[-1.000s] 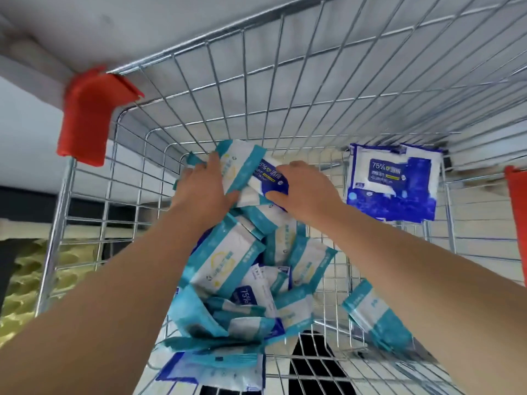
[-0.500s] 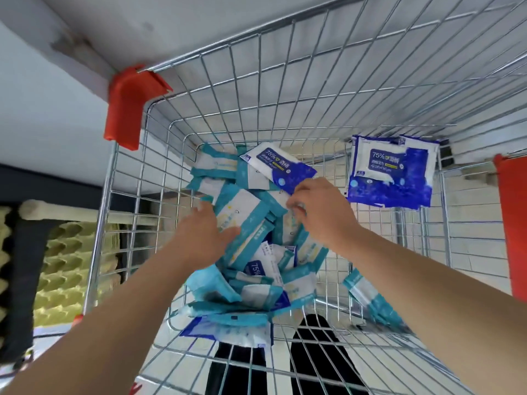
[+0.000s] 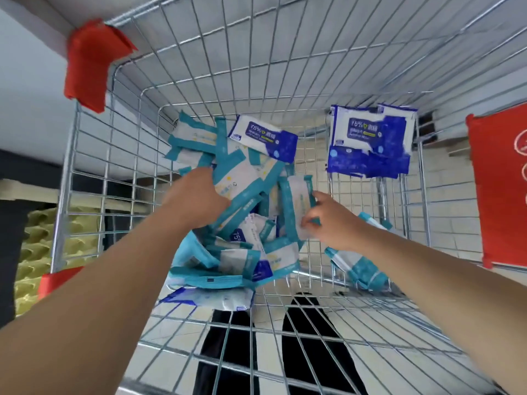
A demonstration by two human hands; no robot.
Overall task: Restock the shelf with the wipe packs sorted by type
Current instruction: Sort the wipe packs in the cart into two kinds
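A heap of teal-and-white wipe packs [image 3: 228, 252] lies in the middle of a wire shopping cart [image 3: 256, 67]. One dark blue "75%" pack [image 3: 263, 136] rests on top at the far side of the heap. A small stack of blue packs [image 3: 370, 146] leans against the far right wall. My left hand [image 3: 196, 201] grips a teal pack [image 3: 239, 186] at the heap's upper left. My right hand [image 3: 328, 220] pinches a teal pack [image 3: 296, 206] that stands on edge. Another teal pack [image 3: 359, 266] lies alone at the right.
Red plastic corner guards [image 3: 91, 64] cap the cart's far left corner, and a red panel [image 3: 499, 183] hangs on the right side. A blue-edged pack [image 3: 211, 299] lies flat under the heap. Yellow egg-crate foam [image 3: 42, 252] shows outside the cart at left.
Both hands have drawn back toward me from the heap's far side. My right hand let go near the blue pack and took hold of a teal pack on edge. The view shifted.
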